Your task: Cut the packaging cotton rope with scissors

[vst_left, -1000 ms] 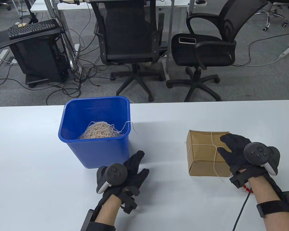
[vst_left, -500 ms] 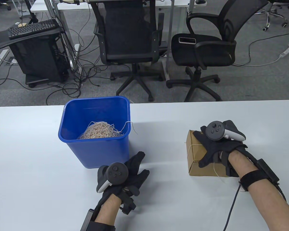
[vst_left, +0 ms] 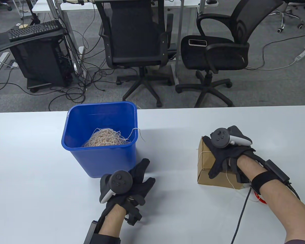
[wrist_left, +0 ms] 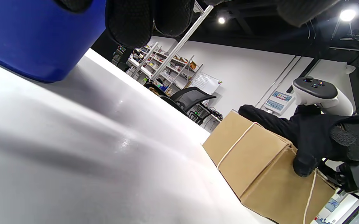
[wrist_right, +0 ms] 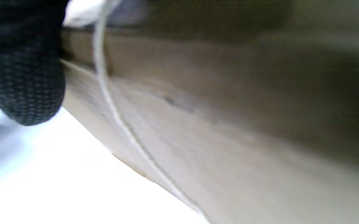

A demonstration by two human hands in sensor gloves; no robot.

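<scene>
A brown paper-wrapped package (vst_left: 206, 165) tied with white cotton rope (vst_left: 202, 153) sits on the white table (vst_left: 40, 178) at the right. My right hand (vst_left: 225, 155) grips it from above, fingers over the top and thumb on the front face, and the package is turned and tilted. It also shows in the left wrist view (wrist_left: 260, 174), with the rope (wrist_left: 233, 145) across it. A red-handled item (vst_left: 259, 198), probably the scissors, lies on the table beside my right wrist, mostly hidden. My left hand (vst_left: 139, 178) rests open and empty in front of the blue bin (vst_left: 101, 157).
The blue bin holds a tangle of cut rope (vst_left: 105, 138), with one strand hanging over its right rim. Office chairs (vst_left: 139, 50) stand beyond the table's far edge. A black cable (vst_left: 240, 218) runs from my right wrist to the near edge.
My right hand moved from the package's right side onto its top and gripped it. The package has turned and tilted, uncovering the red-handled item. My left hand barely moved.
</scene>
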